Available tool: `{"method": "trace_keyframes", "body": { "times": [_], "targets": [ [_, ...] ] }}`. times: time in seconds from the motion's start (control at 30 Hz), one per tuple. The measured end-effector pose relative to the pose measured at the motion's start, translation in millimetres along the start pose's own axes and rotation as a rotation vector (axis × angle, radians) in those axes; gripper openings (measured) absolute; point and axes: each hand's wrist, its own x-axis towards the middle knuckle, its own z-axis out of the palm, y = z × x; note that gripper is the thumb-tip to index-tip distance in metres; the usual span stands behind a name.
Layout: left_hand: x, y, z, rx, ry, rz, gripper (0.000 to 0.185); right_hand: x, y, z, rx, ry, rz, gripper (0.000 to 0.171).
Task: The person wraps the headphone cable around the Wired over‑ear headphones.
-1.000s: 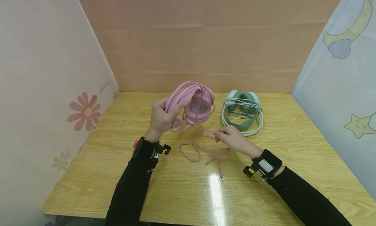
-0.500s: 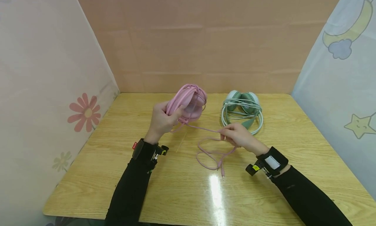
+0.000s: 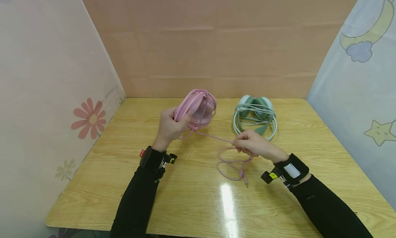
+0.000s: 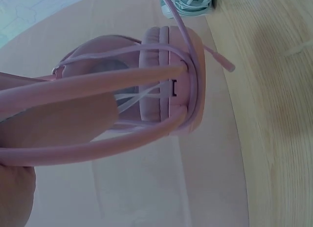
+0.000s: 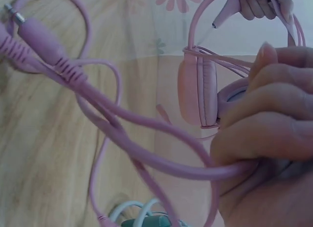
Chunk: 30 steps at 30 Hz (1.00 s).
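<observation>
I've got the pink headphones [image 3: 198, 109] up off the table [image 3: 123, 169] in my left hand [image 3: 169, 128], fingers curled round the headband, ear cups folded together and pointing away from me. Several turns of the pink cable [image 3: 230, 160] already cross the cups, so I reckon I'm midway through winding the cord around the headset. My right hand [image 3: 252, 144] pinches the cable between thumb and fingers, a little out to the right and lower, and a taut stretch runs from that pinch back up to the cups. Below my right hand the slack hangs in a couple of loose loops, with the jack plug [image 3: 245, 180] dangling just over the wood. In the right wrist view the plug's metal tip [image 5: 13, 14] sits at the top left and the cord bends through my curled fingers [image 5: 266, 114]; how many loops remain is hard to count there, it's blurred. Just beyond my right hand, the green headphones [image 3: 256, 118] lie flat on the table with their pale cable wrapped round them. Next, I'd say, calls for carrying the pinched stretch over the cups for another turn, keeping tension so the earlier turns don't slip, and letting slack feed through my fingers without the plug snagging.
</observation>
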Motion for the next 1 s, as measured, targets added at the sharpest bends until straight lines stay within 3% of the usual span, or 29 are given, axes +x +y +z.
{"method": "trace_keyframes", "body": {
  "times": [0.3, 0.6, 1.0],
  "targets": [
    [0.8, 0.5, -3.9, 0.021, -0.036, 0.041, 0.023, -7, -12, -13, -0.075, -0.212, 0.008, 0.038],
    [-3.8, -0.3, -5.0, -0.052, -0.071, -0.018, 0.019, -11, -27, -23, -0.101, -0.047, -0.067, 0.030],
    [-4.7, 4.7, -2.0, -0.094, -0.144, -0.065, 0.018, -16, -46, -32, 0.144, -0.058, -0.313, 0.027]
  ]
}}
